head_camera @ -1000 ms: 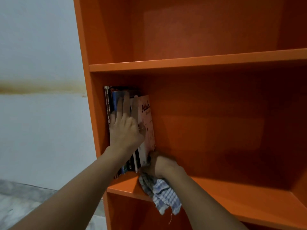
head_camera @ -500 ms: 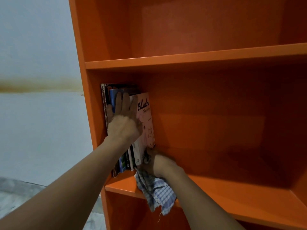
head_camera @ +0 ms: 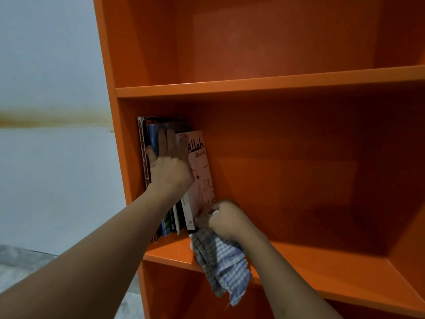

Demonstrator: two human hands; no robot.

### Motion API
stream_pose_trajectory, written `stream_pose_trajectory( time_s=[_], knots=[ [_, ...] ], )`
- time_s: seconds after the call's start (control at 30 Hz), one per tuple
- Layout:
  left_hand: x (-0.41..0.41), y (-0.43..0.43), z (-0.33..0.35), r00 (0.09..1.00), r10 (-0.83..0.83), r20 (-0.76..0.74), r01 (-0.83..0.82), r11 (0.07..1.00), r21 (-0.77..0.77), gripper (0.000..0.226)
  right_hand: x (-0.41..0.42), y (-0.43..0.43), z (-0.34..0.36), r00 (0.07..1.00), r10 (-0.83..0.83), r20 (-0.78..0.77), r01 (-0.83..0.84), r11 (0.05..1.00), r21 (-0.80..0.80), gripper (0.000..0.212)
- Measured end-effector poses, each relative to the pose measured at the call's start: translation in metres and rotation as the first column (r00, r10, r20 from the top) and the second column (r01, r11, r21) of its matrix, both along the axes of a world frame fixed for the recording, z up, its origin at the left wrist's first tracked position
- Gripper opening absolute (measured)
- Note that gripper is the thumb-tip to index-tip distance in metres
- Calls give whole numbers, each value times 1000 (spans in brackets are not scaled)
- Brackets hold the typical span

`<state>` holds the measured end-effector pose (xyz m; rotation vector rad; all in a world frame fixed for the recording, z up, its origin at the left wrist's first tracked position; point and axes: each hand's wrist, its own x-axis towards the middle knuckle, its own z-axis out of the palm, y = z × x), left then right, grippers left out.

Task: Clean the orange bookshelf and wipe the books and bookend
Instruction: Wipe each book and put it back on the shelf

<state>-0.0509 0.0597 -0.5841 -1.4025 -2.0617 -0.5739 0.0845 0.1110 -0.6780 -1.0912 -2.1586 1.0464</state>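
An orange bookshelf [head_camera: 264,85] fills the view. Several books [head_camera: 177,221] stand upright at the left end of its middle shelf, the outermost a pink-white one [head_camera: 202,171] titled "Allah". My left hand [head_camera: 169,166] lies flat on the books' spines, fingers pointing up and pressing them against the side panel. My right hand [head_camera: 226,218] is closed on a blue-and-grey checked cloth [head_camera: 220,261] at the lower right corner of the pink-white book. The cloth hangs over the shelf's front edge. I cannot see a bookend.
The rest of the middle shelf [head_camera: 322,272] to the right of the books and the upper shelf hold nothing. A pale wall [head_camera: 53,157] with a brown stain band lies left of the bookshelf, grey floor [head_camera: 20,265] below it.
My left hand has slid slightly down the spines. My right hand with the cloth stays at the book's lower corner. The view has shifted a little.
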Motion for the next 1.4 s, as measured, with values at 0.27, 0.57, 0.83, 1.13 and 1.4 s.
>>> stream_pose_trajectory(
  time_s=[0.27, 0.57, 0.83, 1.13, 1.4],
  knots=[
    [0, 3, -2, 999, 39, -1, -39, 998, -39, 79, 26, -18, 6, 959, 222, -174, -244, 963, -114, 27],
    [5, -7, 2, 997, 73, -31, -77, 988, -138, 78, 47, -30, 19, 986, 162, -29, -160, 985, 56, 29],
    [25, -30, -24, 992, -74, -98, 72, 997, -17, 61, 65, -55, 12, 995, 92, -42, -87, 989, 116, 24],
    [63, -72, -67, 831, -473, 292, 435, 881, 188, 24, 114, -103, -6, 977, 186, -105, -174, 979, 109, 23],
    [122, -125, -178, 435, -446, 782, 627, 774, 93, 36, 173, -151, -104, 978, 176, 109, -164, 981, -108, 31]
  ],
)
